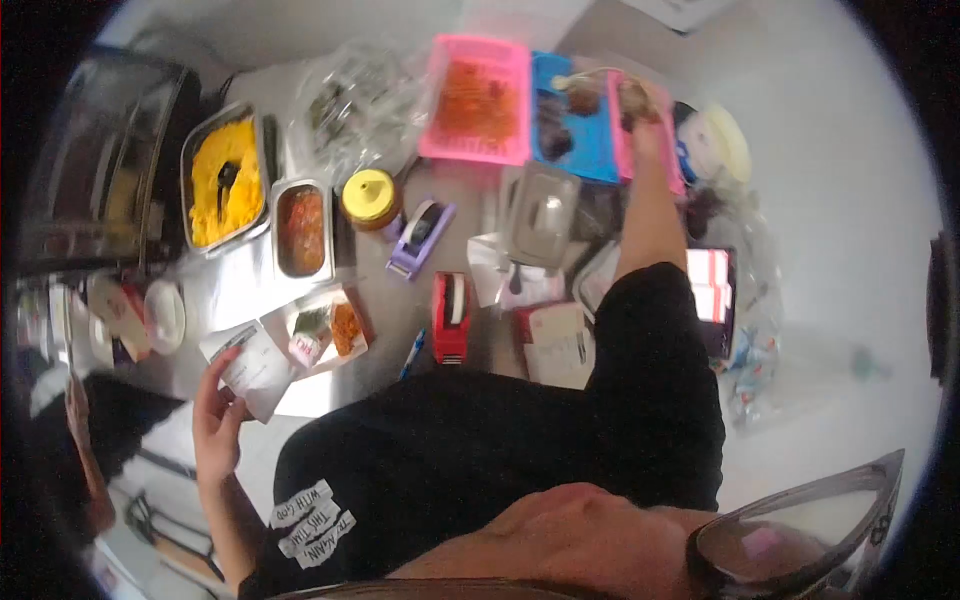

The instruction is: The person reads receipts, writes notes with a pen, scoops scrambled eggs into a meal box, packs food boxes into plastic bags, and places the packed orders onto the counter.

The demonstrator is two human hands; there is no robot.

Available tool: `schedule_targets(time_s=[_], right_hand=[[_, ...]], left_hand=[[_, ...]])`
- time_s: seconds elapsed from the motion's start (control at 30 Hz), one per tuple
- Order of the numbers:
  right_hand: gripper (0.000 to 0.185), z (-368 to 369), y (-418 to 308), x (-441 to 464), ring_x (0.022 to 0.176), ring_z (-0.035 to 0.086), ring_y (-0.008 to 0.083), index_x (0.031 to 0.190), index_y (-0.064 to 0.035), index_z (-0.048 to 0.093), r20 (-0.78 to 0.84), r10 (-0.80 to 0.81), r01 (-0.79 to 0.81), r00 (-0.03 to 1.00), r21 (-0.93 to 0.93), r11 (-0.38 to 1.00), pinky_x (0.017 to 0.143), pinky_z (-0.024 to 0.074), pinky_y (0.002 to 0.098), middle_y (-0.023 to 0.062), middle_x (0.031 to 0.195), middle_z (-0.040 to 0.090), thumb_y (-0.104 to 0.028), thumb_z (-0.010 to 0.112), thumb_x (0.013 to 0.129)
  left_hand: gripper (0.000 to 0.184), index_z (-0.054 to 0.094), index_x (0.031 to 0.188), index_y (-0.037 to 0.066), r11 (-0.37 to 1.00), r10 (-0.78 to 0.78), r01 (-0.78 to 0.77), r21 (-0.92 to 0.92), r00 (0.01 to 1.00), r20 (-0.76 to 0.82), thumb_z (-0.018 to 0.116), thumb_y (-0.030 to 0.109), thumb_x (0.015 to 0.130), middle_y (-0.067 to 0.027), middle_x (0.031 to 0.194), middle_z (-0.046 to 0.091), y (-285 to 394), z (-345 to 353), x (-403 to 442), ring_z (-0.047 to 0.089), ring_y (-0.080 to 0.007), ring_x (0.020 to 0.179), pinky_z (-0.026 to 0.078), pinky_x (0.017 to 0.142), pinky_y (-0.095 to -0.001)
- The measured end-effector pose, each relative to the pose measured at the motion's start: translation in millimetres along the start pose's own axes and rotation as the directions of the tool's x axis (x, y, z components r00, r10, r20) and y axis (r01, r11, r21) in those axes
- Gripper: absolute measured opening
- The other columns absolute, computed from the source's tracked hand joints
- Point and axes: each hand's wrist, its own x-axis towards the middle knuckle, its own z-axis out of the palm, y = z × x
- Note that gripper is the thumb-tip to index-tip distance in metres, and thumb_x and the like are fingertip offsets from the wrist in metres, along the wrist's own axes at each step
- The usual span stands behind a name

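My left hand pinches a printed white paper slip between thumb and fingers. Just beyond the slip lies an open takeaway box with orange-brown food, something green and a small white cup with pink lettering. Stretched far out to the right, my right hand reaches into a pink basket. Its fingers are blurred, so their grip and the basket's contents do not show clearly.
A blue basket and a pink basket with orange packets stand at the back. Nearer are steel pans of yellow food and red sauce, a yellow-lidded jar, and purple and red tape dispensers. Another person's arm shows at left.
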Motion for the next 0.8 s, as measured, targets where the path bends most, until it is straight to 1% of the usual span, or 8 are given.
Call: schedule_targets(time_s=[0.13,0.2,0.3,0.4,0.47,0.53,0.7,0.8], right_hand=[[0.033,26,3,68,0.095,0.061,0.0179,0.120,-0.0095,0.061,0.151,-0.217,0.117,0.964,0.494,0.862,0.086,0.0511,0.0322,0.0054,0.106,0.064,-0.030,0.052,0.096],[0.037,28,-16,87,0.098,0.060,0.0202,0.121,-0.0093,0.061,0.262,-0.324,0.321,0.909,0.055,0.945,0.087,0.0504,0.0341,0.0073,0.109,0.064,-0.034,0.052,0.095],[0.043,22,-53,67,0.104,0.060,0.0237,0.121,-0.0089,0.062,0.374,-0.377,0.503,0.847,-0.336,0.797,0.089,0.0494,0.0370,0.0102,0.113,0.063,-0.041,0.053,0.093],[0.050,-2,-76,40,0.110,0.060,0.0272,0.121,-0.0085,0.062,0.389,-0.393,0.544,0.833,-0.449,0.709,0.091,0.0483,0.0399,0.0131,0.118,0.063,-0.047,0.053,0.091],[0.051,-5,-72,24,0.110,0.061,0.0299,0.119,-0.0095,0.064,0.310,-0.519,0.601,0.797,-0.327,0.729,0.090,0.0484,0.0417,0.0179,0.114,0.064,-0.050,0.054,0.089],[0.051,-16,-71,5,0.104,0.063,0.0309,0.113,-0.0092,0.066,0.160,-0.547,0.570,0.821,-0.243,0.785,0.088,0.0491,0.0418,0.0208,0.106,0.066,-0.052,0.057,0.086],[0.057,-60,-112,-108,0.087,0.065,0.0280,0.096,-0.0024,0.070,-0.261,-0.112,0.071,0.959,-0.160,0.985,0.080,0.0506,0.0379,0.0154,0.090,0.069,-0.056,0.069,0.078],[0.038,-94,-177,-226,0.066,0.057,0.0135,0.091,-0.0033,0.063,0.107,-0.064,0.063,0.992,0.017,0.998,0.063,0.0470,0.0286,0.0038,0.073,0.064,-0.040,0.069,0.086]], left_hand=[[0.063,0.041,0.141,0.001,0.992,-0.090,0.076,-0.099,0.985,-0.147,0.050,0.008,0.078,-0.0096,0.141,0.047,-7,-2,-1,0.060,-0.0113,0.091,0.051,0.073,-0.0261],[0.063,0.042,0.141,0.003,0.997,-0.079,0.075,-0.030,0.988,-0.134,0.051,0.015,0.080,-0.0075,0.137,0.049,10,1,6,0.060,-0.0118,0.095,0.051,0.075,-0.0236],[0.065,0.038,0.143,0.005,0.984,-0.136,0.125,-0.129,0.988,-0.078,0.044,0.002,0.079,-0.0097,0.133,0.052,24,13,15,0.061,-0.0128,0.093,0.055,0.075,-0.0262],[0.067,0.038,0.143,0.005,0.984,-0.138,0.133,-0.118,0.990,-0.031,0.043,0.001,0.077,-0.0134,0.131,0.053,26,18,26,0.062,-0.0123,0.088,0.056,0.075,-0.0270],[0.068,0.038,0.144,0.005,0.992,-0.111,0.109,-0.064,0.993,-0.025,0.043,0.001,0.076,-0.0138,0.130,0.053,26,20,29,0.062,-0.0125,0.087,0.056,0.075,-0.0270],[0.068,0.038,0.144,0.006,0.996,-0.074,0.073,-0.053,0.997,-0.023,0.043,0.002,0.076,-0.0139,0.130,0.054,24,18,30,0.063,-0.0127,0.086,0.056,0.075,-0.0269],[0.069,0.040,0.144,0.010,0.996,0.009,-0.012,-0.090,1.000,-0.030,0.042,0.002,0.075,-0.0134,0.130,0.054,18,12,18,0.063,-0.0126,0.087,0.056,0.074,-0.0269],[0.079,0.038,0.143,0.001,0.993,0.043,-0.040,-0.107,0.999,0.022,0.042,0.005,0.064,-0.0169,0.137,0.048,17,2,7,0.062,-0.0172,0.101,0.057,0.071,-0.0256]])
